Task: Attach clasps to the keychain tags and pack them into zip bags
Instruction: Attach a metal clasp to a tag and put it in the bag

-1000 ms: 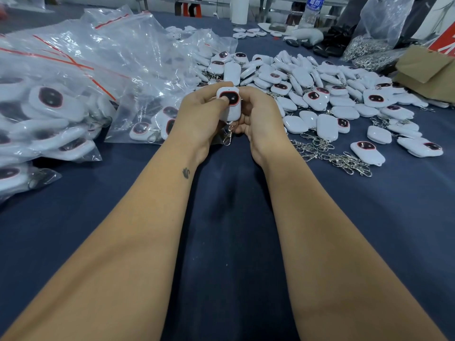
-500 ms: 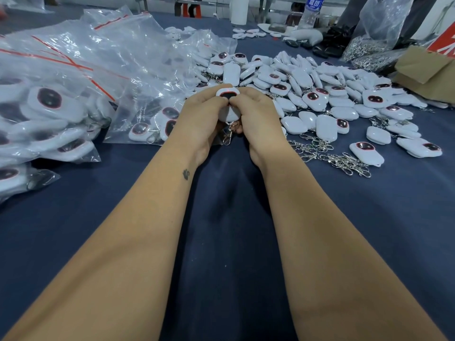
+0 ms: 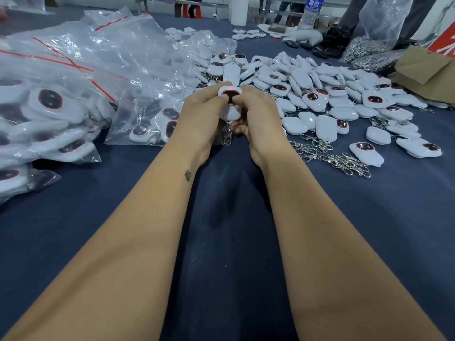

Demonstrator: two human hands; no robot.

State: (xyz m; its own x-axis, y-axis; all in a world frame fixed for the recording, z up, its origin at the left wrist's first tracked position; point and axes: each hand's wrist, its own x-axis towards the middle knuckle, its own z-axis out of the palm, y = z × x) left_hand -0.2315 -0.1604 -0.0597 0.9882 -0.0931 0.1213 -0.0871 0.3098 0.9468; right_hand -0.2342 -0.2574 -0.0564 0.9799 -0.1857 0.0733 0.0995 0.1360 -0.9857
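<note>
Both hands, left hand [image 3: 202,114] and right hand [image 3: 256,114], now pinch the clasped tag [image 3: 230,104] with thumbs pressing its face, likely testing before bagging.

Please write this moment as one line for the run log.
left hand: grips white plastic keychain tag | right hand: grips same tag | silver metal clasp: hangs below tag | stage: unpacked

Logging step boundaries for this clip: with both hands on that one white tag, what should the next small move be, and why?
Probably carry the tag left to the open zip bag and drop it in. A metal clasp already hangs from its lower end, so attaching looks done. The left hand and right hand both pinch it, and that bag already holds similar tags.
</note>
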